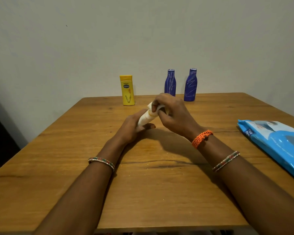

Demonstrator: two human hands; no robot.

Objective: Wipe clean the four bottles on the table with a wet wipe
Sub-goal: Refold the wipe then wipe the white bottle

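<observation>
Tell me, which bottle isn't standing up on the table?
The white bottle. The left hand holds it tilted above the table, while the yellow bottle and both blue bottles stand upright at the back.

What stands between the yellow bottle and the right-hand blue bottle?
In the head view, the other blue bottle stands between the yellow bottle and the right-hand blue bottle, its base partly hidden behind the right hand.
</observation>
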